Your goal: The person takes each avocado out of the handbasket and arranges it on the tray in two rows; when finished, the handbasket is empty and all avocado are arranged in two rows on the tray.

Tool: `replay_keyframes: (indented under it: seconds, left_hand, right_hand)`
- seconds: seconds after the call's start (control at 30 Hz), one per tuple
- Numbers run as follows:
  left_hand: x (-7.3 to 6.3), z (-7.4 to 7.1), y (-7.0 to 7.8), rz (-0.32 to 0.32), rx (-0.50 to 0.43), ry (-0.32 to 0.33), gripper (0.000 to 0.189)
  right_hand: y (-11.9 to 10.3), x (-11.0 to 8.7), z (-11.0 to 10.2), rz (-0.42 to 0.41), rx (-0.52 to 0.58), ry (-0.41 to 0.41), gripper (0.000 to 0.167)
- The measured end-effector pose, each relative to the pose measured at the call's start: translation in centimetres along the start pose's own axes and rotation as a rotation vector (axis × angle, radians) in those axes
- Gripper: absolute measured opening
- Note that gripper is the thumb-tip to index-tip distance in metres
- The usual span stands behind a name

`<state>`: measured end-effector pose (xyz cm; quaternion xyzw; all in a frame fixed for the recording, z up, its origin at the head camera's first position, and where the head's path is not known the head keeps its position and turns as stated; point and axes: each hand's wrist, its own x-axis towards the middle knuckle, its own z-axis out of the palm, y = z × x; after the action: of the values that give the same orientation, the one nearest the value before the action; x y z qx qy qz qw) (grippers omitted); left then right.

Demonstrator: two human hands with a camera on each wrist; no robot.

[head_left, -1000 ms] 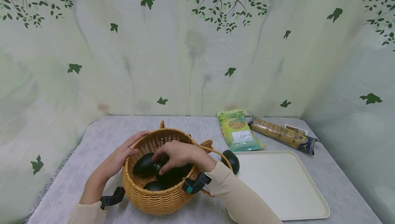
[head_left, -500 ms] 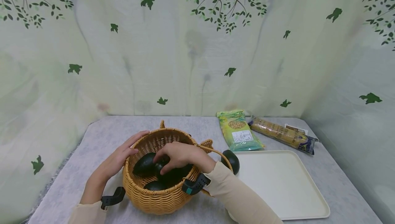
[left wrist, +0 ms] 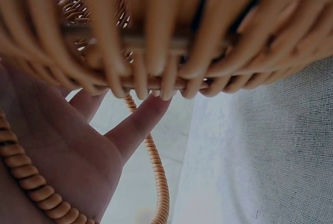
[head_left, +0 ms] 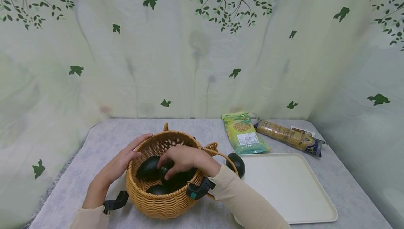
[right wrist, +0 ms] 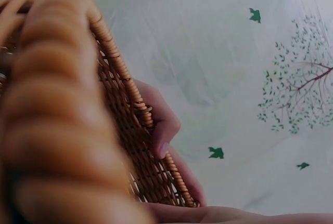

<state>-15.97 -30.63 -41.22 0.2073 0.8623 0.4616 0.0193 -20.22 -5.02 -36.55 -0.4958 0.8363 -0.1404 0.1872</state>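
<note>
A tan wicker basket (head_left: 161,206) with several dark green avocados inside stands at the front of the table. My left hand (head_left: 116,164) holds its left rim, the thumb hooked over the edge, as the right wrist view also shows. In the left wrist view, that hand's fingers (left wrist: 140,125) lie against the outer weave. My right hand (head_left: 184,159) reaches down into the basket, thumb and fingers curled round an avocado (head_left: 181,180) that the hand partly hides. Left of those fingertips lies another avocado (head_left: 147,168), and a third avocado (head_left: 157,189) shows near the front wall.
Right of the basket is a cream tray (head_left: 287,187), with one avocado (head_left: 236,164) by its left edge behind the basket's handle (head_left: 225,157). Behind the tray lie a green and yellow bag (head_left: 244,134) and a long pack of noodles (head_left: 285,136).
My right hand's fingertips have shifted very slightly to the right inside the basket. The left hand keeps its place on the rim.
</note>
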Motion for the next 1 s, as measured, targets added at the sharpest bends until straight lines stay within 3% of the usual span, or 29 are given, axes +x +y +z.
replay_keyframes:
  seconds: [0.23,0.37,0.6,1.0]
  left_hand:
    - [0.0,0.1,-0.1,-0.003,-0.004,-0.005,0.055]
    - [0.0,0.1,-0.1,-0.006,-0.003,-0.006,0.056]
    - [0.1,0.0,-0.2,-0.006,-0.004,-0.01,0.055]
    - [0.2,-0.1,-0.3,-0.014,-0.013,-0.015,0.054]
  right_hand:
    - [-0.1,-0.3,0.0,-0.033,-0.017,0.091,0.04]
    - [-0.1,-0.8,0.1,-0.072,0.0,0.184,0.042]
    - [-0.5,-2.2,-0.5,-0.094,0.074,0.345,0.046]
    - [-0.5,-4.3,-0.6,-0.052,0.263,0.46,0.042]
